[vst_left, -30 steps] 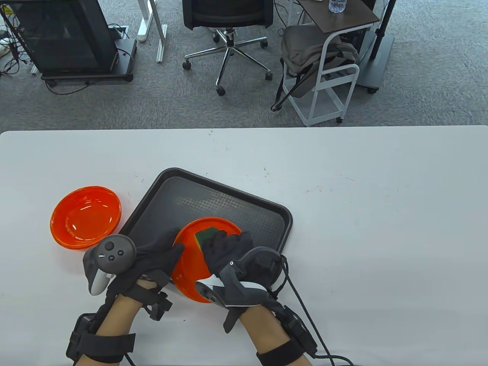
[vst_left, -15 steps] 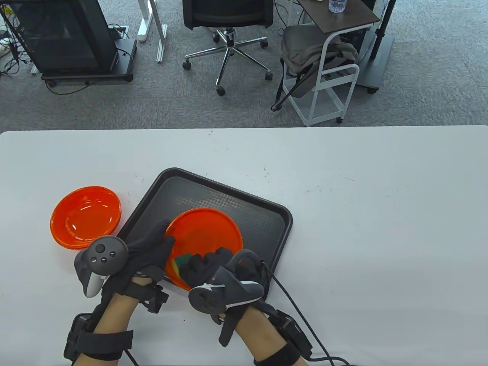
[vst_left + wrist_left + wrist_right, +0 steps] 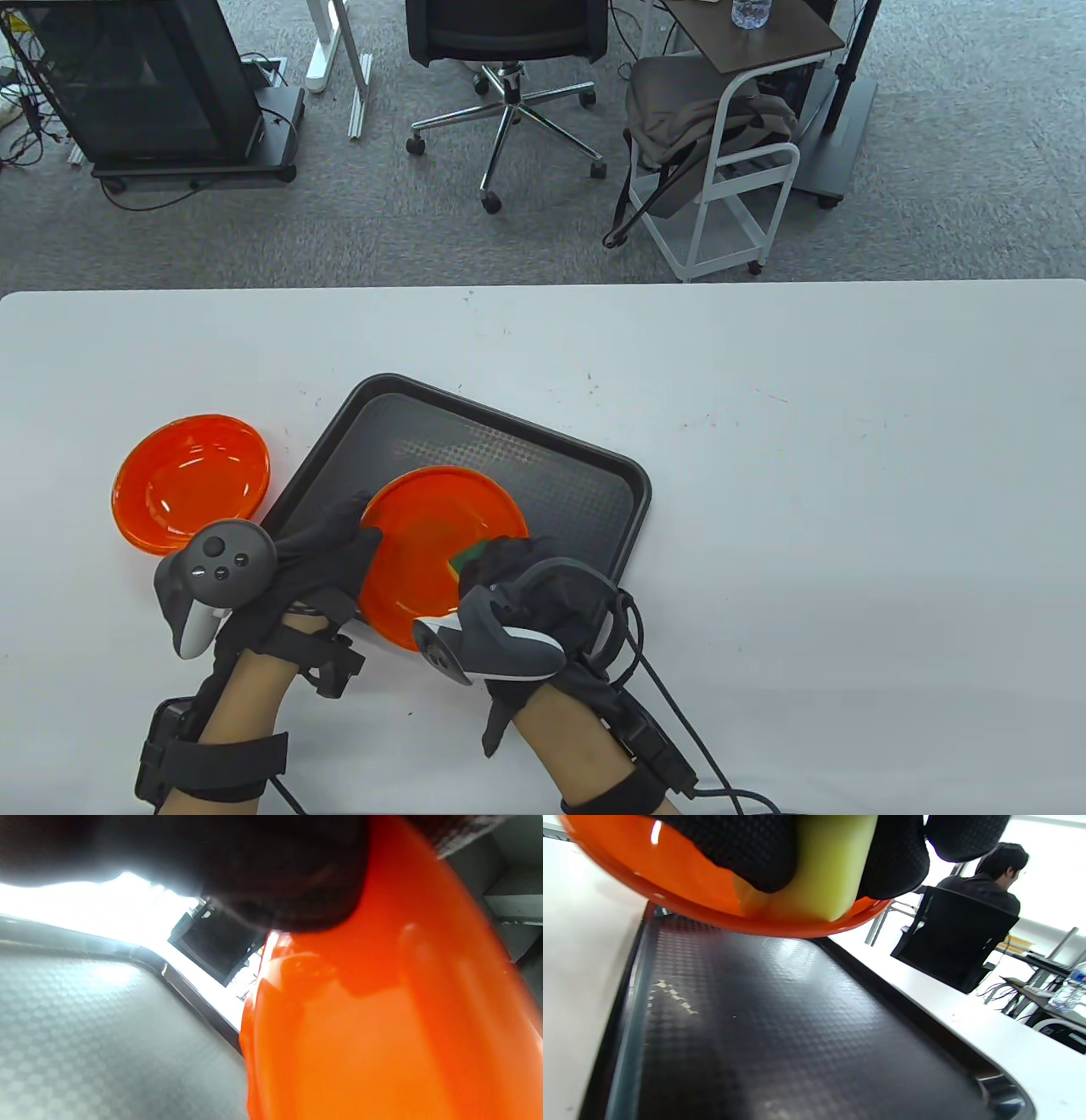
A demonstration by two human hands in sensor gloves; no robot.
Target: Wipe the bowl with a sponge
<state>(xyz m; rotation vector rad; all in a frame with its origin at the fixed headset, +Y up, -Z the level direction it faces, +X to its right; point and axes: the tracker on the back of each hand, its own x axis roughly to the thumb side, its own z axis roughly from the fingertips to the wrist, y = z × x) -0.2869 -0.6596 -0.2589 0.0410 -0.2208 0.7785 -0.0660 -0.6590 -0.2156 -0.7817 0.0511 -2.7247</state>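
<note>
Table view: a translucent orange plastic bowl [image 3: 424, 543] is held tilted above the near-left part of a black textured rectangular tray [image 3: 585, 501], which lies on the white table [image 3: 848, 509]. The left hand [image 3: 318, 564] grips the bowl's left rim, fingers curled over the edge. The right hand [image 3: 517, 577] clasps a yellow sponge with a green scouring face [image 3: 467, 558] and presses it against the inside of the bowl at its right side. A second orange plastic bowl [image 3: 191, 484] stands upright on the table just left of the tray.

Left wrist view: the gloved fingers [image 3: 288, 878] lie over the rim of the orange bowl [image 3: 382, 1027], which fills the right half of the frame. The tray [image 3: 85, 1035] shows below and to the left, its raised edge running diagonally.

Right wrist view: two gloved fingers [image 3: 746, 849] clamp the sponge [image 3: 823, 870] from either side; its yellow body rests against the bowl's inner surface near the rim [image 3: 755, 921]. The bowl hangs clear above the tray floor [image 3: 780, 1027]. A seated person in dark clothing [image 3: 984, 895] is visible beyond the far side of the table.
</note>
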